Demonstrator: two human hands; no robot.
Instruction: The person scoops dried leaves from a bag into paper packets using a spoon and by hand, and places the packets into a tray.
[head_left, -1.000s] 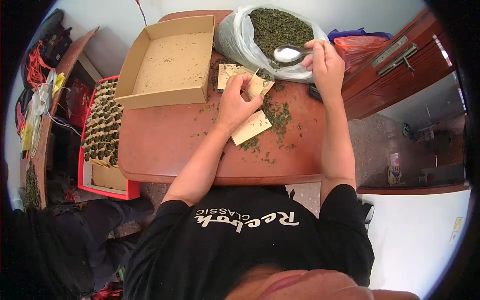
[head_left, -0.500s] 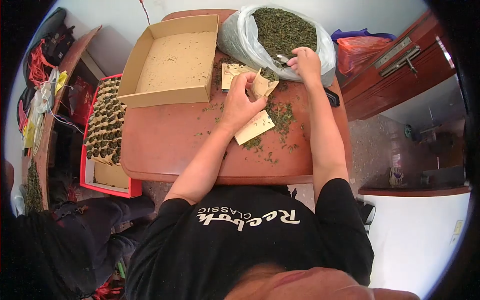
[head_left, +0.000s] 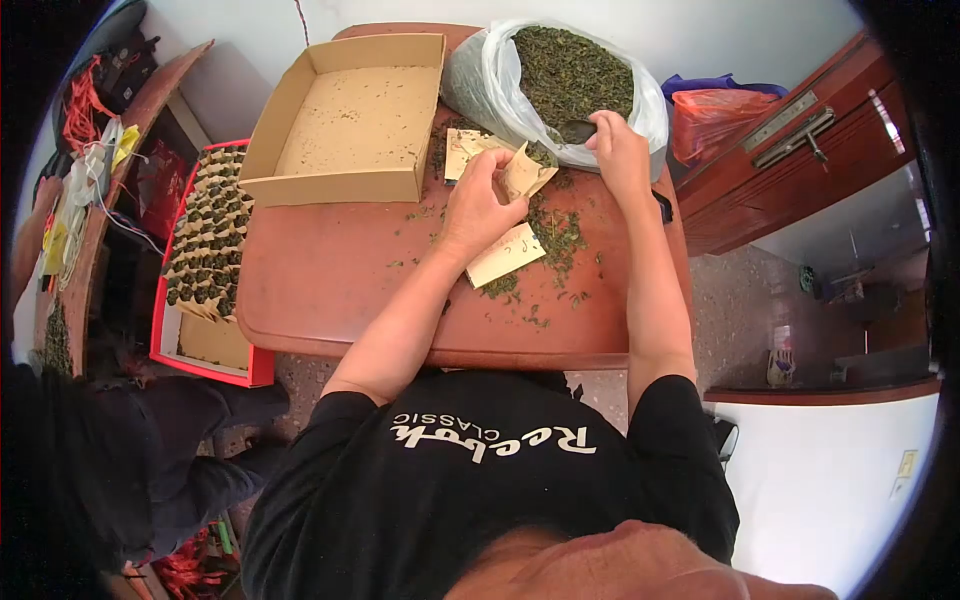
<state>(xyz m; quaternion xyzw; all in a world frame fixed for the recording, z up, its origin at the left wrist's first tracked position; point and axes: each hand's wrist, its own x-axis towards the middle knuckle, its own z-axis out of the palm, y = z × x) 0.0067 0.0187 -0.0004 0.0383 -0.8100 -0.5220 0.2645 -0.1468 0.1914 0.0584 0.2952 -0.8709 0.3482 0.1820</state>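
"What's going on at that surface (head_left: 330,280)?"

"Spooning, by the look of it. The right hand (head_left: 624,158) pinches a spoon (head_left: 577,131) by the handle, its bowl at the near rim of the plastic bag (head_left: 475,80). Dark green leaves (head_left: 575,75) are heaped inside."

"Is the spoon loaded?"

"Can't tell; the bowl's too dark from here."

"And the left hand (head_left: 478,205)?"

"Curled round a folded paper (head_left: 520,180), thumb and fingers gripping it. There's leaf right at its top edge, though whether inside or behind, I couldn't say. It's near the spoon, a little closer to the person."

"What would the next move call for?"

"My guess: a level spoon lifted clear of the bag's slack rim, and the paper held steady, mouth up."

"Anything in the way?"

"That rim stands between spoon and paper. Loose bits (head_left: 560,240) litter the surface, a written-on sheet (head_left: 505,258) lies just below the left hand, and more papers (head_left: 458,150) sit beyond it. The cardboard box (head_left: 335,190) is close by on the left, crumbs across its bottom."

"And off to the sides?"

"On the left, a red box (head_left: 262,368) with rows of leaf-filled packets (head_left: 210,225), bare bottom showing at its near end. On the right, a red plastic bundle (head_left: 710,120) beside the door (head_left: 800,130)."
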